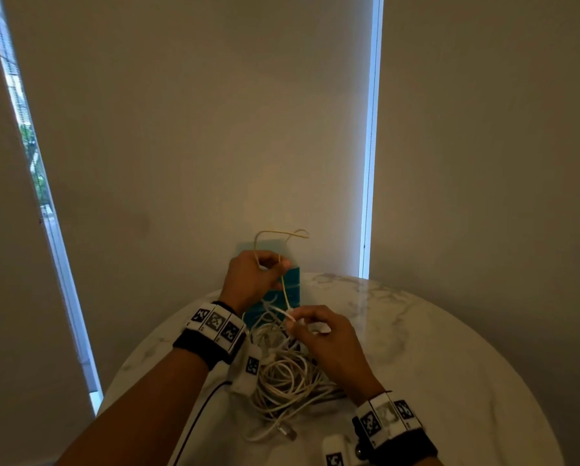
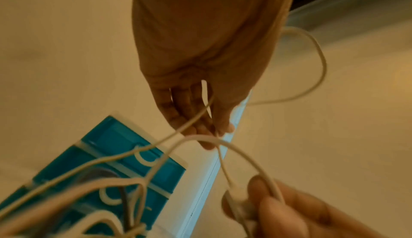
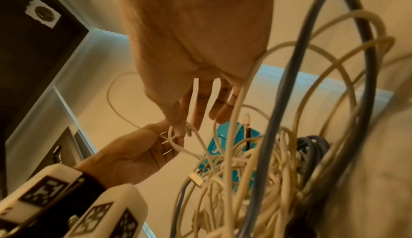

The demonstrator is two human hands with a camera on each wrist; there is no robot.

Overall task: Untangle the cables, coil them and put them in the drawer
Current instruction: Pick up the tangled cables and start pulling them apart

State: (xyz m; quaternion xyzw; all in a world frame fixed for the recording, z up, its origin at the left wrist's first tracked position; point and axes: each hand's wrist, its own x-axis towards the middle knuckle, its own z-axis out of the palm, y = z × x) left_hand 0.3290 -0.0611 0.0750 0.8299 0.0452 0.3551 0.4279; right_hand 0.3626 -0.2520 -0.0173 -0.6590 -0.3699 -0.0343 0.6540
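Note:
A tangle of white and grey cables [image 1: 288, 381] lies on the round marble table [image 1: 449, 348]. My left hand [image 1: 275, 267] is raised above it and pinches a thin white cable [image 1: 283, 287], whose loop [image 1: 278, 232] stands up over the hand. My right hand [image 1: 297, 322], just below and to the right, pinches that cable's white plug end [image 2: 236, 197]. Behind both hands stands the small teal drawer unit [image 1: 293, 290], also seen as the teal drawer unit [image 2: 125, 153] with cables hanging across its fronts. A thick grey cable [image 3: 289, 83] arches up out of the tangle [image 3: 256, 171].
The table stands close to pale roller blinds [image 1: 197, 129] with bright gaps at the left and right. A loose plug [image 1: 286, 432] sticks out of the heap toward me. A thin black lead [image 1: 197, 418] runs under my left forearm. Bare marble lies to the right.

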